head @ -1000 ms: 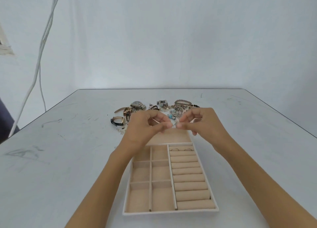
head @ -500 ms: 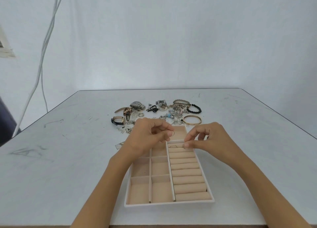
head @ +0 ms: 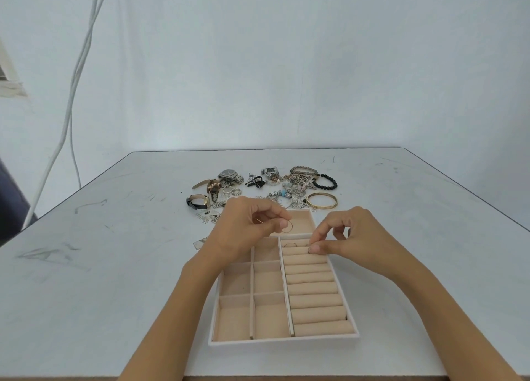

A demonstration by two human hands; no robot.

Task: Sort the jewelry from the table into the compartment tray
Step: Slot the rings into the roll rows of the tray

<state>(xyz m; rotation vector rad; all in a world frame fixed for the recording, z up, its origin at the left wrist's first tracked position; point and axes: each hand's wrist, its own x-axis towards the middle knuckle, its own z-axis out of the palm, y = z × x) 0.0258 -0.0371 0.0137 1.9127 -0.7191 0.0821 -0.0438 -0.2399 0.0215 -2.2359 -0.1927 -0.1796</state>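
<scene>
A beige compartment tray (head: 282, 341) lies on the table, with square cells on its left and padded ring rolls (head: 315, 300) on its right. My left hand (head: 246, 231) hovers over the tray's far left part and pinches a thin gold ring (head: 287, 226). My right hand (head: 347, 237) pinches a small ring (head: 309, 245) down at the top slot of the ring rolls. Another ring (head: 290, 245) sits in that same slot. The jewelry pile (head: 275, 185) lies just beyond the tray.
In the pile are watches (head: 212, 187), a black bead bracelet (head: 325, 181), a gold bangle (head: 321, 201) and chains. A small clear packet (head: 200, 242) lies left of the tray. White cables (head: 71, 93) hang at the left wall. The table's near edge (head: 286, 378) runs just below the tray.
Both hands came back from above the pile to the tray's far end. The right hand dropped to the top ring slot; the left hand keeps its ring in the air.
</scene>
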